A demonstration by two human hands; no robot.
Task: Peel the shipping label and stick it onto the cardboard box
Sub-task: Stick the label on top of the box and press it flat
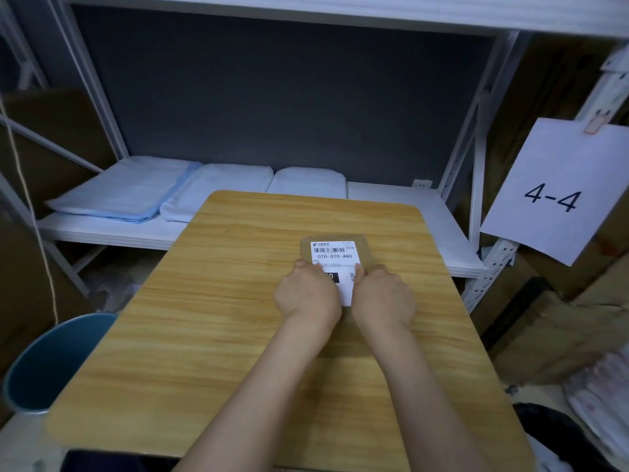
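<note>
Right of frame centre, a white printed shipping label (335,264) is laid on the flat brown cardboard box (366,248) on the wooden table (211,301). The left hand (306,294) and right hand (383,296) are pressed flat on it with fingers together, likely to smooth it down and keep the box from shifting.

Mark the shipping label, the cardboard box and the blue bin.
shipping label (333,255): head view, on its printed code line.
cardboard box (368,251): head view, bare top right of label.
blue bin (51,362): head view, inner wall.
</note>
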